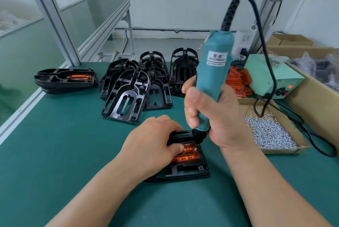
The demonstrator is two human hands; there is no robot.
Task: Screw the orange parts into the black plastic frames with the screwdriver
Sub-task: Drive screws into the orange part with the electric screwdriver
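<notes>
**Supervisor:** State of the grips?

**Inspector:** The right hand [209, 116] has its grip clamped round the teal screwdriver [212, 68], fingers wrapped low on the barrel, just above the black nose. The left hand [152, 140] holds the black frame [185, 171] down on the green surface [55, 153], fingers curled over its far end and thumb on the orange part [187, 155].

**Supervisor:** Where does the work lie from the tool?

**Inspector:** Directly beneath it. The orange part sits in the middle of the frame, in front of the person and between the two hands. The screwdriver's long axis is close to upright, its top leaning a little away and to the right. Its tip comes down at the far right corner of the orange part, where a small screw [195, 149] shows. The right hand is above that corner; the left hand is just beside it, touching the part. In my judgement the drive must go straight down along the tool's axis, since any lean risks a slipped bit.

**Supervisor:** Markings?

**Inspector:** There is a white label on the screwdriver body, its print too blurred to read. The pale green power box [266, 78] at the right shows the letters "ED" and a lit red lamp. Nothing else is legible.

**Supervisor:** Stock?

**Inspector:** Loose screws lie in a cardboard tray [286, 150] at the right. Empty frames [124, 96] are stacked behind the work, fitted frames [66, 79] are piled at far left, and spare orange parts [236, 81] lie beside the power box.
</notes>
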